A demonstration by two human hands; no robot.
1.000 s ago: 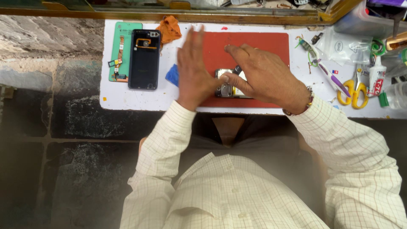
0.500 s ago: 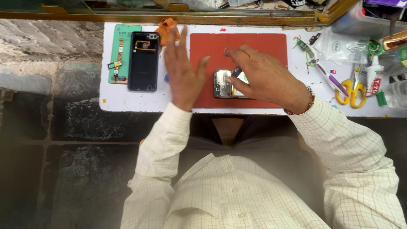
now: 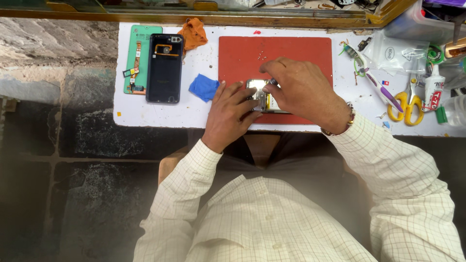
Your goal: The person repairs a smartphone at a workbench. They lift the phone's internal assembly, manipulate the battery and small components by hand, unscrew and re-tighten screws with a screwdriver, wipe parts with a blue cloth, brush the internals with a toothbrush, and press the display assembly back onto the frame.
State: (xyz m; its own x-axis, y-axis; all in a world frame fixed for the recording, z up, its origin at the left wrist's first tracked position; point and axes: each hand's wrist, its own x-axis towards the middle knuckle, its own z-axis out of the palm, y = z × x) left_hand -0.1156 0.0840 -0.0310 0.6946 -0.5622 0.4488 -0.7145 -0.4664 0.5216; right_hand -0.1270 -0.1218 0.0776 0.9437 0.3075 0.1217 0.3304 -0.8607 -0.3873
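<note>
A white counter [image 3: 160, 114] stands over a dark stone floor [image 3: 73, 160]. On its red mat [image 3: 291, 48] lies an opened phone [image 3: 264, 96]: the left hand [image 3: 232, 112] presses fingers on it, the right hand [image 3: 301, 90] pinches a small tool at it. Just left lie a blue cloth [image 3: 204, 87], a black back cover [image 3: 165, 68] and a green panel [image 3: 137, 59]; yellow scissors [image 3: 407, 104] lie right, near clear plastic bags [image 3: 395, 51].

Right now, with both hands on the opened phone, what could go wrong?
Tiny loose screws lie scattered on the red rubber mat just above the right hand; a sleeve or wrist could sweep them off. The left hand pins the opened silver phone near the white table's front edge, so it might slip off.
</note>
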